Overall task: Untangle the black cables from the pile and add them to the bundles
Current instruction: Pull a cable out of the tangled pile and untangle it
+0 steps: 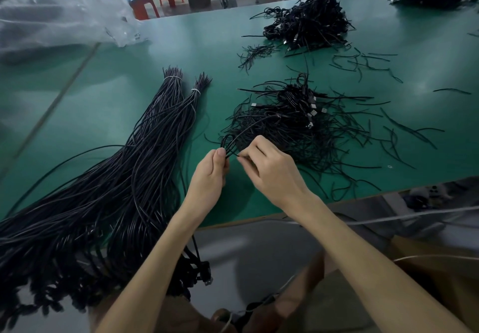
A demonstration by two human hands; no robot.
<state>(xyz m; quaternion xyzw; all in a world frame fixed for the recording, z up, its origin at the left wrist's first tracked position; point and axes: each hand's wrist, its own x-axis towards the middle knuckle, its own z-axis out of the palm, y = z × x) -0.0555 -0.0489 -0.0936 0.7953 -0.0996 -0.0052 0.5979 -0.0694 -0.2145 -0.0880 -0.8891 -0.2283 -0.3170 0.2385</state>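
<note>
Both your hands meet at the near edge of the pile (298, 127): your left hand (209, 175) curls its fingers round a looped cable (227, 148), your right hand (272, 174) pinches it.

The left arm (155, 255) and the right arm (363, 249) are both bare all the way to the edge of the picture. They are long and slim. The left grip (210, 174) and the right grip (272, 174) are bare too. Low down, brown cloth (178, 314) covers the lap. A thin pale cord (286, 286) and a small black thing (248, 309) sit by that cloth; what they are is hard to tell.
</note>
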